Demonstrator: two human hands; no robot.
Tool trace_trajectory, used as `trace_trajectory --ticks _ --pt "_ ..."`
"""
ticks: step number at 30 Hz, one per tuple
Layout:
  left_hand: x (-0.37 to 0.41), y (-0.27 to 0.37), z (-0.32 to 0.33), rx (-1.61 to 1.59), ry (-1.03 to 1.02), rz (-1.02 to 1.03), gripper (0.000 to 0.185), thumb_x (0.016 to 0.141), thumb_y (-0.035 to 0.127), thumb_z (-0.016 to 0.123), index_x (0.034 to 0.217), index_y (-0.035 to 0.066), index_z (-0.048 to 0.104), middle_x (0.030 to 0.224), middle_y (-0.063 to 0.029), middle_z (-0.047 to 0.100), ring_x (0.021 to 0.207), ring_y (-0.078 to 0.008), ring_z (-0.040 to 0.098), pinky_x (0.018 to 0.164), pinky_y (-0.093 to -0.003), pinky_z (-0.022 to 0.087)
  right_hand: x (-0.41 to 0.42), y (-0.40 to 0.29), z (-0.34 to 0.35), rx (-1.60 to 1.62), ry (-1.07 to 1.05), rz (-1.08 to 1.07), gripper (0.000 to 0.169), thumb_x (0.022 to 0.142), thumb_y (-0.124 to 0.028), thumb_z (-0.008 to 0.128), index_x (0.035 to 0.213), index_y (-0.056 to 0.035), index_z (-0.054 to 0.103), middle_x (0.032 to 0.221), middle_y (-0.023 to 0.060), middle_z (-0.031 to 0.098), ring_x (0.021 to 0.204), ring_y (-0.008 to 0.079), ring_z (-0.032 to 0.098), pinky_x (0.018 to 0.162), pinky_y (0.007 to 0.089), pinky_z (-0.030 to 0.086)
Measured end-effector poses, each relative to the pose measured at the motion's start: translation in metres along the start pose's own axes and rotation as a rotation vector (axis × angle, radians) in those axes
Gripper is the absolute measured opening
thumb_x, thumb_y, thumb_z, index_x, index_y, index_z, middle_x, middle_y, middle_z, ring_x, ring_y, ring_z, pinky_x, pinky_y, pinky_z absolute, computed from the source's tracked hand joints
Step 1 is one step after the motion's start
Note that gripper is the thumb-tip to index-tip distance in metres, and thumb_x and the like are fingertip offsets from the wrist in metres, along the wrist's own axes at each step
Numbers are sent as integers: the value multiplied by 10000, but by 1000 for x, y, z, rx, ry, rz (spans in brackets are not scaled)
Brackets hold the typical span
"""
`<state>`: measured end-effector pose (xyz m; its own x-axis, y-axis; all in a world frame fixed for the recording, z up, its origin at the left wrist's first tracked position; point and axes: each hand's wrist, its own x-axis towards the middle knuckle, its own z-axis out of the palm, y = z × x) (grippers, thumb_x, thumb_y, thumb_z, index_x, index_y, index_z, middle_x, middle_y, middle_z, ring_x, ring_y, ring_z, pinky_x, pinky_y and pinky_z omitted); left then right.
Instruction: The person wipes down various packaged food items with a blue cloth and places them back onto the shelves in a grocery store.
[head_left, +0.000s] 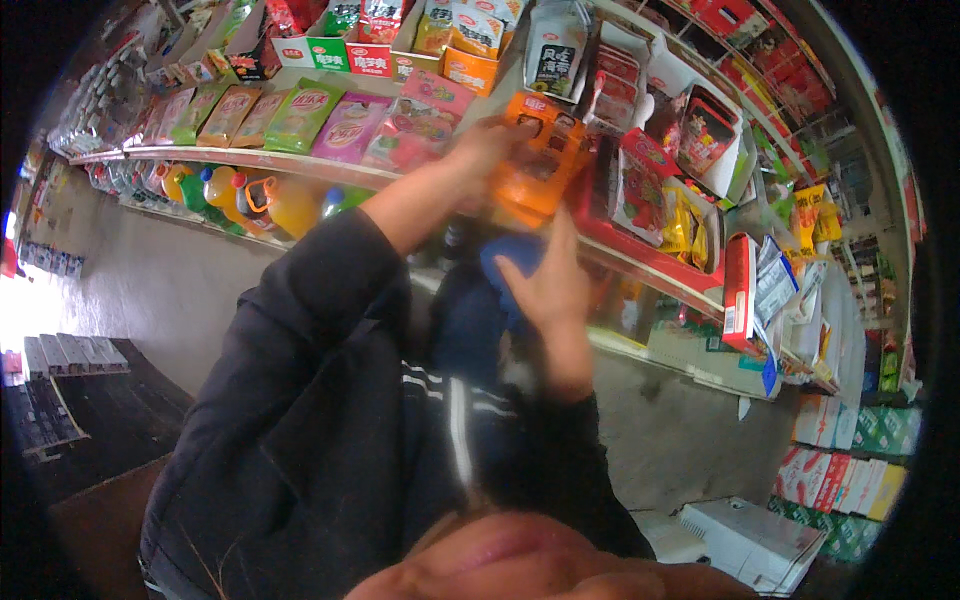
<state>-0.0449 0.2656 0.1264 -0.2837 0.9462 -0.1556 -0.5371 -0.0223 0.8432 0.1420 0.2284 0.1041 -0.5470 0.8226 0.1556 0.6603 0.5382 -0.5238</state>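
Note:
My left hand grips the left side of an orange snack package, which is tilted over the front edge of the shelf. Dark panels and printing mark the package's face. Just below it, my right hand holds a blue cloth between thumb and palm. Its fingers point up at the package's lower edge; blur hides whether they touch it. Left of the package lies a pink snack bag. A grey-and-black pouch rests behind it, and a dark red packet is to its right.
Colourful pouches line the shelf edge, with open display boxes behind them. Drink bottles stand on the shelf below. At right, a red box juts near the shelf end. A white carton sits on the floor.

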Motion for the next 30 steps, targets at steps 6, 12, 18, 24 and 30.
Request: trace_trajectory --ticks 6,12,18,24,30 --pt "43 -32 -6 338 0 419 549 881 145 592 1364 65 345 1078 -170 610 915 -330 645 678 -439 535 -12 -3 7 23 223 -156 930 722 -303 779 1445 -45 254 1425 227 373 1253 398 440 942 443 458" --pt "24 -38 4 1020 417 998 625 683 187 773 1234 59 509 1287 -157 481 1242 -343 413 952 -499 400 -19 -12 4 24 296 -316 822 732 -247 780 1408 -50 355 1430 207 381 1272 394 428 970 424 445" --pt "16 -38 18 1761 191 736 470 800 484 583 1164 189 622 1226 -52 529 1167 -254 436 884 -443 366 -22 -17 9 -66 154 -234 803 744 -245 761 1413 -71 353 1458 183 349 1265 391 434 958 426 449" --pt "6 -27 -19 1561 356 1265 492 689 390 654 1127 167 649 1294 -38 537 1221 -274 416 884 -475 348 -19 -15 14 -28 152 -324 794 737 -221 771 1396 -26 373 1447 201 360 1305 385 389 1034 436 370" --pt "-73 39 -73 1785 287 909 373 738 341 664 1061 155 656 1065 -78 620 1092 -298 535 850 -471 420 -41 -20 -9 80 176 -263 710 738 -193 774 1342 -6 451 1368 204 455 1265 359 437 1038 415 368"
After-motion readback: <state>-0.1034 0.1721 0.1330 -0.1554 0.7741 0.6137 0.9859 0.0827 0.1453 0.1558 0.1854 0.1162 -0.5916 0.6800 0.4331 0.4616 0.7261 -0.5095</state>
